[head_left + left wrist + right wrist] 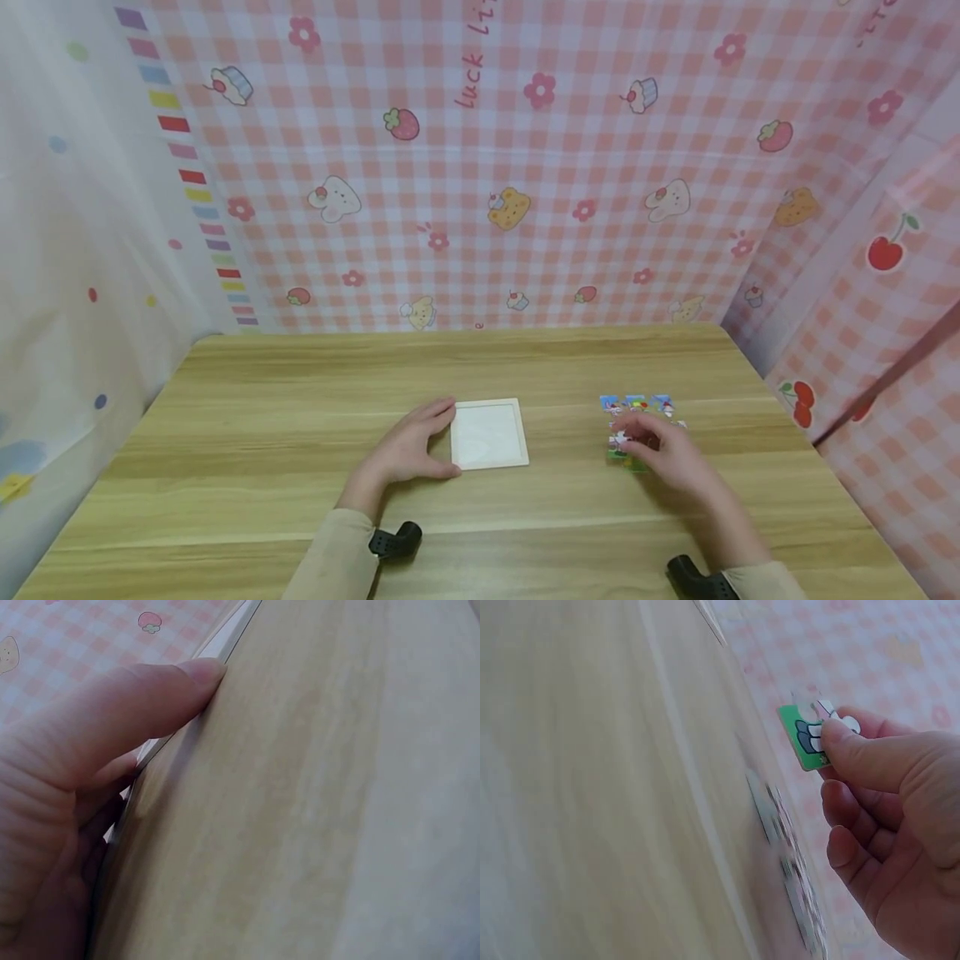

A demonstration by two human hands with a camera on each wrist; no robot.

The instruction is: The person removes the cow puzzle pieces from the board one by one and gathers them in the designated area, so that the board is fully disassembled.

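Note:
A square wooden puzzle tray (522,429) with a pale inside lies on the table, left of the loose pieces. My left hand (405,446) holds it by the left side, thumb at the near corner and fingers at the far one. In the left wrist view the thumb (150,709) presses against the tray's edge. Between thumb and index finger, my right hand (671,458) pinches a green jigsaw piece (788,720) with a cartoon print, raised off the table. Beneath and behind that hand lie several colourful jigsaw pieces (609,403), partly hidden by it.
The wood-grain table (300,375) reaches back to a pink checked curtain (450,167). Another checked curtain (885,350) hangs along the right, and a pale dotted one (90,208) along the left.

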